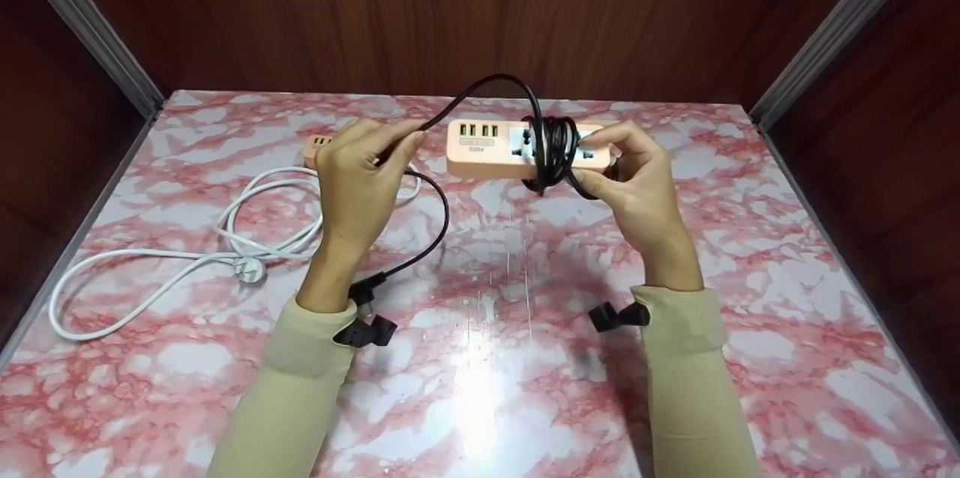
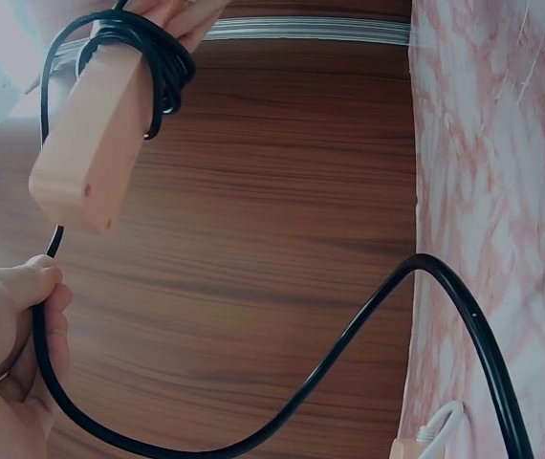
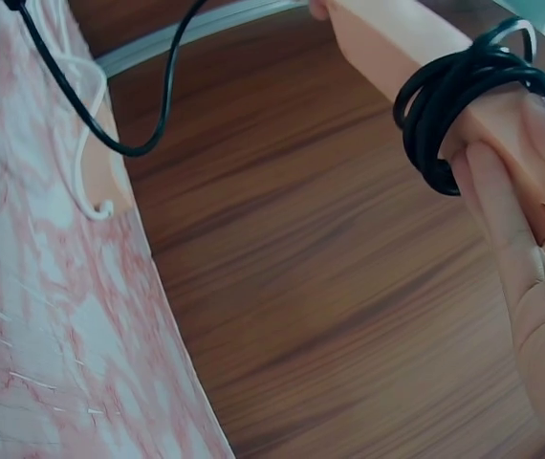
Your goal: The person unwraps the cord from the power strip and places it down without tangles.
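- Head view: a peach, oblong plastic power strip (image 1: 491, 163) is held up above the pink-and-white marbled table (image 1: 750, 238). The right hand (image 1: 641, 181) grips its right end, thumb on the near edge. A glossy black cable (image 1: 559, 151) is wound round its middle. Left of the strip, the left hand (image 1: 360, 170) pinches the free run of that cable, which arcs over to the coil; its black plug (image 1: 367, 285) hangs nearer the wearer.
- Also here: a second peach power strip (image 1: 311, 153), partly hidden, and a white cable with a round white plug (image 1: 250, 269), left of the held strip. Only this view shows the sockets and four narrow slots.
- Left wrist view: the strip's blank end with two small holes appears, and the cable lies between thumb and fingers.
- Right wrist view: fingers lie along the strip's underside, hidden from the head camera.
- Judged by eye, the strip is rigid, fairly light and smooth; the cable is springy, so the bare ends suit gripping and the coil could slip.
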{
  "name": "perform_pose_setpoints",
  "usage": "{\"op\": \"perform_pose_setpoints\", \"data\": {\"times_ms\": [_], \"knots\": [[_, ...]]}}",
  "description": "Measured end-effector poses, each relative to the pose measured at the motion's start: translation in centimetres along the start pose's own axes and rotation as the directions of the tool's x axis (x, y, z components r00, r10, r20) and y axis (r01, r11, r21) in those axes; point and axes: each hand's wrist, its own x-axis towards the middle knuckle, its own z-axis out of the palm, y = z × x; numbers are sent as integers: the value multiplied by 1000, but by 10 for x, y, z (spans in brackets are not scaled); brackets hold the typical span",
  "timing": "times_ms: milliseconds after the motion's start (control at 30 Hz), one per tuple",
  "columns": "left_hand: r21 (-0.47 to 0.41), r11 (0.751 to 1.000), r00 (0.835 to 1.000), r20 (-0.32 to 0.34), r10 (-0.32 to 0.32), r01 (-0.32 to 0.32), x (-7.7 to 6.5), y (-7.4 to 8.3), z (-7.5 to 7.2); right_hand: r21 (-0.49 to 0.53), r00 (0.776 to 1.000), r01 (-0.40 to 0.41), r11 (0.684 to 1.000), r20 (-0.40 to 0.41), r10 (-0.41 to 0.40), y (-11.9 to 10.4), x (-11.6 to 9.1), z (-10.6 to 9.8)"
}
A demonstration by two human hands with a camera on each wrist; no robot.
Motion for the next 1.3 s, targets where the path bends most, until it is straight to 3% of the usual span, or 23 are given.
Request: {"op": "perform_pose_setpoints", "data": {"times_ms": [233, 533, 700, 867, 1133, 1300], "knots": [[11, 1000, 999, -37, 1, 0, 2, 3, -5, -2, 1000, -14, 1000, -16, 14, 0, 1, 0], [-16, 999, 999, -17, 48, -48, 5, 13, -9, -10, 998, 1, 1000, -70, -2, 1, 2, 0], [-49, 997, 999, 10, 53, -52, 7, 15, -12, -58, 992, 4, 998, -126, -11, 2, 3, -1], [-92, 995, 994, 89, 58, -50, 9, 14, -18, -77, 987, 7, 997, -162, -19, 1, 4, -3], [-155, 986, 963, 249, 104, -66, 13, 9, -33, -71, 981, 38, 997, -188, -51, -2, 5, -5], [-178, 981, 916, 375, 144, -81, 13, 5, -37, -28, 980, 60, 998, -189, -64, -3, 5, -4]]}}
